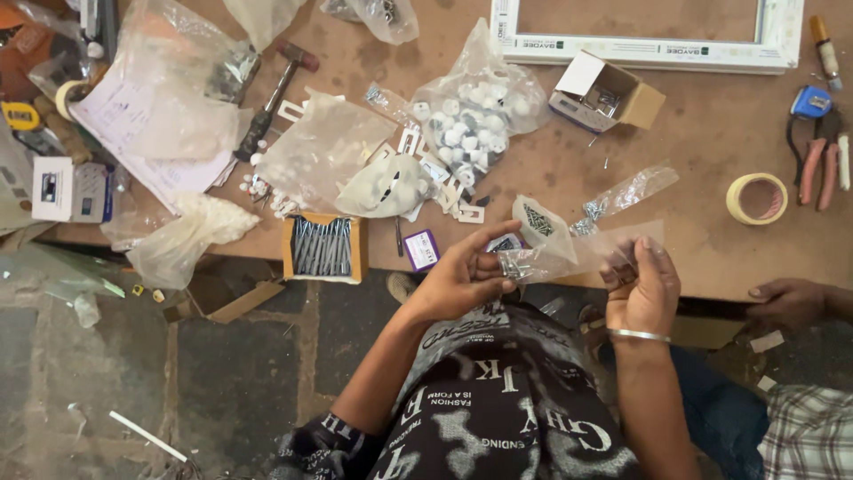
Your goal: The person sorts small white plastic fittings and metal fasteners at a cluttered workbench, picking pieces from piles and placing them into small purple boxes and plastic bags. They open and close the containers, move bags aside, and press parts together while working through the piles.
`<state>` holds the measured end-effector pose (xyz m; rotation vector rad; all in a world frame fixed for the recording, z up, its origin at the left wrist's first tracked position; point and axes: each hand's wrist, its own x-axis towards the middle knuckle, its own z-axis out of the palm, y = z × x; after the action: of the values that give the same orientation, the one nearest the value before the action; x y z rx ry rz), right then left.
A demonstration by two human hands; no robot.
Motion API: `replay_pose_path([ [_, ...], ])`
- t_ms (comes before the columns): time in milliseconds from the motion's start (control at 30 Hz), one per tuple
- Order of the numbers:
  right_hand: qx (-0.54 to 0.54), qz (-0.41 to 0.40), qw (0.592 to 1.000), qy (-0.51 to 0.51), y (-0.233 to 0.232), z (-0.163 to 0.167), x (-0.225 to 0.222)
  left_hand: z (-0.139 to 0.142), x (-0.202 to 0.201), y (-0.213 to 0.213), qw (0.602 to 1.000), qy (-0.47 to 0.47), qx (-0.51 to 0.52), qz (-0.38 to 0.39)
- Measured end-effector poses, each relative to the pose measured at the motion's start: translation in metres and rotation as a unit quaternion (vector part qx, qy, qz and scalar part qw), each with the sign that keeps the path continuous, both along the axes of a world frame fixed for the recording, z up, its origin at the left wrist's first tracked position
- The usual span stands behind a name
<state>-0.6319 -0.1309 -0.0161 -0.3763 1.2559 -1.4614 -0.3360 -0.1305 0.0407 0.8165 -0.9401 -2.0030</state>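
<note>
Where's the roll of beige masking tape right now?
The roll of beige masking tape lies flat on the wooden table's right side, beside the red-handled pliers.

clear plastic bag — holds small screws — stretched level above table edge

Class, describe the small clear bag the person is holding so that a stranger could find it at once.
Start at the wooden workbench and go to its near edge. There the left hand and right hand hold a clear bag between them; unlike its neighbours, it is off the bench.
</note>
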Motion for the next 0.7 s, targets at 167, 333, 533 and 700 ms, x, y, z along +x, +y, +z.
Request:
replay_pose_path([
  [167,0.035,0.008,0.999,-0.003,-0.004,-0.003,0.004,-0.003,-0.001,0.01,1.0,-0.001,-0.007,0.023],
  [333,0.038,0.034,0.999,-0.006,-0.01,0.007,0.015,-0.002,0.004,0.021,0.998,-0.045,-0.002,0.052],
  [533,0.021,0.078,0.997,-0.002,-0.007,0.017,0.024,-0.019,0.001,0.025,0.992,-0.07,0.006,0.103],
  [700,0.011,0.095,0.995,-0.006,-0.001,0.02,0.034,-0.053,-0.001,0.027,0.988,-0.003,0.057,0.147],
])
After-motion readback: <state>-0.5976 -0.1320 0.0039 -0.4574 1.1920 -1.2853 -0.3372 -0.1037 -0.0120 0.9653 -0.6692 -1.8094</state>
